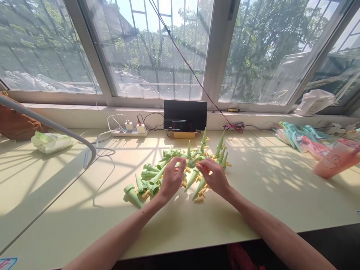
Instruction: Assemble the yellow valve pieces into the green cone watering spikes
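A heap of green plastic cone spikes [152, 176] with small yellow pegs [199, 198] lies on the pale yellow table [267, 187]. Some cones stand upright at the back [220, 144]. My left hand [172, 180] is over the middle of the heap, fingers curled and pinched on a green cone [192, 162]. My right hand [215, 176] is just to its right, fingers pinched at the same cone's other end, with a small piece I cannot make out.
A dark tablet [185, 114] with a phone [184, 126] leans at the window sill. A power strip [128, 131] with cables lies left of it. A white lamp arm [56, 129], a wipes pack [50, 141] and pink and teal packages [309, 144] lie around.
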Demonstrator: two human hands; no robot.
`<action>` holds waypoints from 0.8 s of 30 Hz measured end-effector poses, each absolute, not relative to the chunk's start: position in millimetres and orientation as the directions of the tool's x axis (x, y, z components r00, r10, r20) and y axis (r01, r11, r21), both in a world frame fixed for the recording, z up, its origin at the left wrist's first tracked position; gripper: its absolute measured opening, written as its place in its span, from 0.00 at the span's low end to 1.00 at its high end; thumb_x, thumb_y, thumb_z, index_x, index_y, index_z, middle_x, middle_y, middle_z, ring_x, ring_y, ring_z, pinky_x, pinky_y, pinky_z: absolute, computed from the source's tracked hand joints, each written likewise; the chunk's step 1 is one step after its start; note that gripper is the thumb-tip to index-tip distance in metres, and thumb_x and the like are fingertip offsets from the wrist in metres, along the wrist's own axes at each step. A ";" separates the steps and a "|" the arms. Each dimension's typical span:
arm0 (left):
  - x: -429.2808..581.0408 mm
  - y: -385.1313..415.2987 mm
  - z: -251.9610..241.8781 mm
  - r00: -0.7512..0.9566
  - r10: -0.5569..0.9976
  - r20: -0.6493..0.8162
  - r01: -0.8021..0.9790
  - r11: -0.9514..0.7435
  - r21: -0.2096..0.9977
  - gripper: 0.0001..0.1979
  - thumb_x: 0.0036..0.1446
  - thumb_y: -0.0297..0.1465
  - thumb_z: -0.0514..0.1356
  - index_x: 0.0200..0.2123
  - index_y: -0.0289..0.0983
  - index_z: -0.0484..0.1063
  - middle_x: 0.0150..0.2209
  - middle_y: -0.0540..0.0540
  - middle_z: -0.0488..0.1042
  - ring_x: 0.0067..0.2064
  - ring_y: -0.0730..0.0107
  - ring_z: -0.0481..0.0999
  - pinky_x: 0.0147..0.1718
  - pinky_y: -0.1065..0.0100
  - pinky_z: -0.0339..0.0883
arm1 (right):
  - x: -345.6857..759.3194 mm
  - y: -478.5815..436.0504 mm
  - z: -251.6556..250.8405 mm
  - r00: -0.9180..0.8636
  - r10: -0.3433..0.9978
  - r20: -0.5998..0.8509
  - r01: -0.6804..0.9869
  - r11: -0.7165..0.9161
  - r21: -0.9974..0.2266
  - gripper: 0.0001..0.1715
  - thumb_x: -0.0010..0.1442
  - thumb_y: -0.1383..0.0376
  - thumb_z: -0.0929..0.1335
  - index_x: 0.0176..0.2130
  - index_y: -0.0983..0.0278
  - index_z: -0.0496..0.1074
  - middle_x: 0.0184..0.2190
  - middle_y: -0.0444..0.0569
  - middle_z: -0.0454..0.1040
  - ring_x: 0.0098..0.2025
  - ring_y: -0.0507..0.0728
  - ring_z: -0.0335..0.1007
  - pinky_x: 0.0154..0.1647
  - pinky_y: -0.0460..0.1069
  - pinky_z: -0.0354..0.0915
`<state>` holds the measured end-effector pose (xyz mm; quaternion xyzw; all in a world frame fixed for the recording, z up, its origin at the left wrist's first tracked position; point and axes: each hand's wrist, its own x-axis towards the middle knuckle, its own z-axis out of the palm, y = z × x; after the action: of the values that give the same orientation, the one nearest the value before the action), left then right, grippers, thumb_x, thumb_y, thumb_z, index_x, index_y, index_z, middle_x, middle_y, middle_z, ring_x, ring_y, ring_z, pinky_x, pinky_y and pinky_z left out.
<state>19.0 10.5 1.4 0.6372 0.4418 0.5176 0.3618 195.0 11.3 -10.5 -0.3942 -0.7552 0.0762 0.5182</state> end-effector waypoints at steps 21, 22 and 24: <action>17.5 9.4 4.1 0.296 0.923 0.248 0.187 -0.310 0.932 0.22 0.60 0.43 0.57 0.19 0.35 0.63 0.14 0.55 0.60 0.16 0.78 0.63 0.17 0.75 0.56 | 195.5 12.3 -14.5 -0.240 0.665 0.708 0.480 0.715 -0.508 0.12 0.66 0.63 0.64 0.30 0.63 0.68 0.24 0.44 0.67 0.26 0.51 0.62 0.28 0.46 0.60; 17.6 8.6 5.3 0.299 0.920 0.253 0.180 -0.315 0.932 0.21 0.59 0.42 0.58 0.20 0.36 0.62 0.15 0.55 0.60 0.16 0.78 0.64 0.17 0.76 0.56 | 195.5 12.5 -14.8 -0.238 0.667 0.706 0.480 0.713 -0.511 0.13 0.66 0.63 0.64 0.29 0.63 0.67 0.24 0.43 0.66 0.26 0.51 0.61 0.28 0.46 0.59; 17.7 7.5 6.7 0.310 0.913 0.266 0.173 -0.330 0.928 0.20 0.59 0.42 0.58 0.22 0.35 0.62 0.18 0.55 0.59 0.18 0.78 0.65 0.16 0.76 0.56 | 195.8 12.7 -15.3 -0.234 0.673 0.702 0.482 0.707 -0.518 0.14 0.67 0.63 0.63 0.29 0.63 0.66 0.23 0.43 0.65 0.25 0.51 0.60 0.28 0.45 0.58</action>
<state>17.7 7.5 6.7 0.6892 0.3938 0.4357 0.4245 195.8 12.7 -15.3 -0.3702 -0.7796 0.0965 0.4958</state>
